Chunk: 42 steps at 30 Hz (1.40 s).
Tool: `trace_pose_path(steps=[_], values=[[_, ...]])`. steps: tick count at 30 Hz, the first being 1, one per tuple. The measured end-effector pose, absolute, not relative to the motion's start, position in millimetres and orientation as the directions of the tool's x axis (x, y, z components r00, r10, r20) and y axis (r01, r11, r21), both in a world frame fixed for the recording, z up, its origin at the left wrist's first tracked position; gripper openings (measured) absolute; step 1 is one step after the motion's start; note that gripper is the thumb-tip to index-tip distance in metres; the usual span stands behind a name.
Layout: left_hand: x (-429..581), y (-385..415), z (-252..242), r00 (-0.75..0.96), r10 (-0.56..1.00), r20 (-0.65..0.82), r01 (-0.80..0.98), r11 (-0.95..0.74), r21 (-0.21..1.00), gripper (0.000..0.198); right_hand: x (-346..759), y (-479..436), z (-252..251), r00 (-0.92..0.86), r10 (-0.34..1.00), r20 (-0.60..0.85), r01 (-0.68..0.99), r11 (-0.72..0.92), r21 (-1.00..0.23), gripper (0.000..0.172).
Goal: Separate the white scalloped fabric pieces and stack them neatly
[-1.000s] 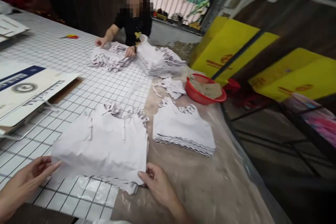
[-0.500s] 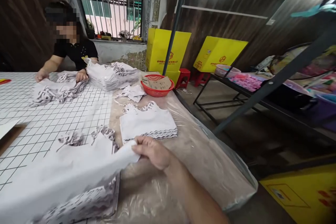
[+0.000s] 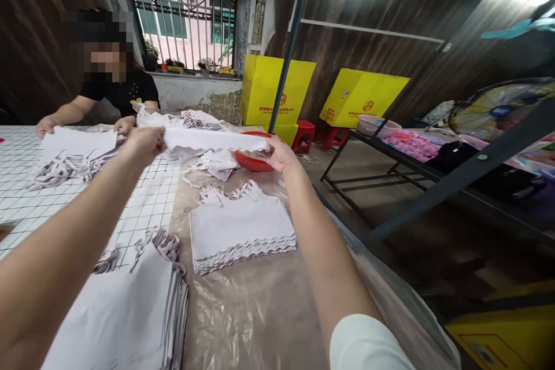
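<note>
Item: white fabric piece (image 3: 212, 140), single, held in the air over the far part of the table (image 3: 260, 312), beyond the flat stack (image 3: 240, 228) of like pieces.
Lie: long axis runs left to right, roughly level, stretched taut (seen nearly edge-on).
Left hand (image 3: 145, 141): clenched on the left end.
Right hand (image 3: 280, 154): fingers pinching the right end.
Adjacent: second stack (image 3: 125, 312) at near left, its loops pointing away; red basket (image 3: 251, 161) just behind the piece; co-worker's hand (image 3: 124, 125) on a further pile.
</note>
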<state>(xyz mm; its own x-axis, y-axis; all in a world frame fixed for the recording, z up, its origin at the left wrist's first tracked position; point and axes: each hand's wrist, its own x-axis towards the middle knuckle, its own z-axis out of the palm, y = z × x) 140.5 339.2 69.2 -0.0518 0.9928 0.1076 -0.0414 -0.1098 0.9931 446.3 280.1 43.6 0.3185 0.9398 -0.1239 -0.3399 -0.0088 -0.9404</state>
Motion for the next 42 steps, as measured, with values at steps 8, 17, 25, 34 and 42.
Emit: trace_pose_path(steps=[8, 17, 25, 34, 42], values=[[192.5, 333.7, -46.3, -0.146, 0.921, -0.361, 0.049, 0.371, 0.927, 0.026, 474.6, 282.9, -53.9, 0.337, 0.837, -0.431, -0.258, -0.358, -0.897, 0.004], [171.0, 283.1, -17.7, 0.011, 0.953, -0.304, 0.02, 0.303, 0.953, 0.028, 505.1, 237.8, -46.4, 0.375, 0.874, -0.31, -0.189, -0.255, -0.948, 0.006], [153.5, 210.3, -78.1, 0.168, 0.882, -0.44, 0.167, 0.414, 0.895, 0.049, 509.4, 152.2, -110.6, 0.443, 0.857, -0.263, 0.003, -0.295, -0.956, 0.034], [152.3, 199.9, -88.1, 0.129, 0.903, -0.411, 0.312, 0.356, 0.881, 0.036, 504.8, 144.8, -122.4, 0.476, 0.859, -0.188, 0.239, -0.332, -0.913, 0.043], [91.4, 182.5, -67.1, -0.017, 0.993, -0.12, 0.482, 0.113, 0.869, 0.013, 487.7, 124.8, -105.1, 0.588, 0.806, 0.069, 0.59, -0.369, -0.719, 0.034]])
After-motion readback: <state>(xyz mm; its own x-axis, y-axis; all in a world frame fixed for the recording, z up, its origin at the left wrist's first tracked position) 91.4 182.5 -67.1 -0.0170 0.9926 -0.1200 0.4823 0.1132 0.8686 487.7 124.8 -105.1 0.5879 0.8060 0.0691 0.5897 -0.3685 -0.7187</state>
